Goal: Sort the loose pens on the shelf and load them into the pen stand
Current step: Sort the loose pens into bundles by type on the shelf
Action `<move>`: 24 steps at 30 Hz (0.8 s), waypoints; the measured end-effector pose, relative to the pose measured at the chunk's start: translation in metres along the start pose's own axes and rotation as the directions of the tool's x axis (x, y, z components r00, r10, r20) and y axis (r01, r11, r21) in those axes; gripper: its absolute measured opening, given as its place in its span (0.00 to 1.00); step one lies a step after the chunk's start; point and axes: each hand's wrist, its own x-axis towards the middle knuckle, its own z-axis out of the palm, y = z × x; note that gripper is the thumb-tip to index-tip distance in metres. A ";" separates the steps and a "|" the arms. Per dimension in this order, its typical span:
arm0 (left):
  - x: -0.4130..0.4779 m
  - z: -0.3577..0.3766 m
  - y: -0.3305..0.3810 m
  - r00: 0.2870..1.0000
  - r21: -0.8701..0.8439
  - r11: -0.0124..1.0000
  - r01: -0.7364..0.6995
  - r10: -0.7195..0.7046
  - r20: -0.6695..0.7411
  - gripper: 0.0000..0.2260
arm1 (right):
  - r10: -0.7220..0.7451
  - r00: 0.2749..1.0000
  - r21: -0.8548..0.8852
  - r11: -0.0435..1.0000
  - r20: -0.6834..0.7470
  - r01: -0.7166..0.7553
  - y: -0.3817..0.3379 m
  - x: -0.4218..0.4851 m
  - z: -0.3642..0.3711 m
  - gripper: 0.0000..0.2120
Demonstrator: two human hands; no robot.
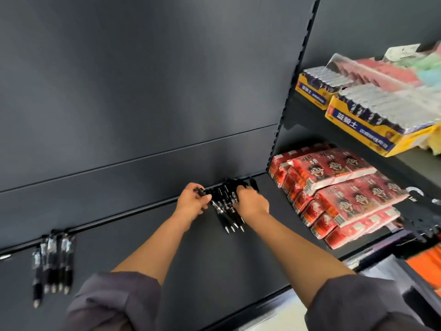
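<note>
A heap of black pens (228, 206) lies at the back of a dark shelf (167, 247), their tips pointing toward me. My left hand (192, 203) pinches one black pen (202, 191) at the heap's left edge. My right hand (250, 203) lies on the right side of the heap with its fingers curled over several pens. A second group of black pens (52, 261) lies in a row at the far left of the shelf. No pen stand is in view.
Red snack packs (334, 187) are stacked on the neighbouring shelf to the right. Above them sit yellow boxes of batteries (372, 118) and pastel packets (393, 68). Black hangers (424, 220) and orange goods (427, 263) lie at the lower right.
</note>
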 end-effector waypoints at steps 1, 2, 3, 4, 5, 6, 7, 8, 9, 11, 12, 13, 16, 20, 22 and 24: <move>0.004 0.003 -0.001 0.999 -0.010 1.000 0.030 -0.030 -0.020 0.08 | -0.011 1.000 -0.001 1.000 -0.004 0.011 0.000 0.000 0.002 0.12; 0.009 0.006 -0.003 0.997 -0.017 0.998 0.059 -0.059 -0.040 0.11 | -0.023 1.000 -0.005 1.000 -0.008 0.023 0.000 0.000 0.003 0.12; 0.014 0.010 -0.005 0.994 -0.027 0.996 0.087 -0.089 -0.062 0.16 | -0.035 0.999 -0.009 0.999 -0.011 0.035 0.000 0.001 0.005 0.12; 0.017 0.014 -0.008 0.990 -0.043 0.993 0.114 -0.117 -0.082 0.21 | -0.042 0.999 -0.013 0.999 -0.015 0.042 0.001 0.001 0.006 0.12; 0.019 0.017 -0.011 0.986 -0.065 0.989 0.130 -0.136 -0.095 0.25 | -0.043 0.999 -0.014 0.999 -0.018 0.042 0.001 0.000 0.006 0.12; 0.019 0.020 -0.013 0.986 -0.077 0.989 0.127 -0.134 -0.101 0.27 | -0.039 0.999 -0.011 0.999 -0.021 0.039 0.001 0.000 0.006 0.13; 0.018 0.024 -0.016 0.988 -0.067 0.992 0.109 -0.115 -0.106 0.28 | -0.035 0.999 -0.008 0.999 -0.022 0.035 0.001 0.000 0.006 0.13; 0.018 0.027 -0.019 0.990 -0.029 0.996 0.085 -0.088 -0.111 0.26 | -0.034 0.999 -0.006 0.999 -0.022 0.034 0.001 0.000 0.006 0.13; 0.017 0.029 -0.022 0.992 0.025 0.998 0.064 -0.061 -0.114 0.23 | -0.037 0.999 -0.005 0.999 -0.024 0.037 0.000 -0.001 0.006 0.13; 0.015 0.032 -0.024 0.996 0.147 0.989 0.029 -0.015 -0.091 0.17 | -0.040 0.999 0.003 0.999 -0.032 0.040 0.001 -0.001 0.005 0.13; 0.014 0.033 -0.024 0.998 0.211 0.977 0.000 0.014 -0.067 0.15 | -0.040 0.999 0.007 0.999 -0.035 0.040 0.001 -0.002 0.005 0.13; 0.013 0.033 -0.024 0.998 0.277 0.960 -0.043 0.057 -0.041 0.15 | -0.043 0.998 0.008 0.999 -0.036 0.043 0.002 -0.002 0.004 0.13; 0.010 0.033 -0.026 0.983 0.452 0.872 -0.185 0.171 0.071 0.16 | -0.079 0.996 -0.012 0.997 -0.051 0.079 0.002 -0.005 0.003 0.15; 0.000 0.035 -0.029 0.975 0.602 0.770 -0.211 0.118 0.190 0.17 | -0.171 0.985 -0.093 0.981 -0.003 0.170 0.000 -0.009 0.005 0.15; -0.006 0.035 -0.027 0.980 0.571 0.798 -0.192 0.125 0.155 0.17 | -0.179 0.984 -0.101 0.979 0.007 0.179 -0.001 -0.010 0.004 0.15; -0.014 0.029 -0.025 0.982 0.545 0.817 -0.190 0.157 0.107 0.16 | -0.185 0.982 -0.095 0.979 -0.021 0.182 -0.005 -0.012 0.001 0.15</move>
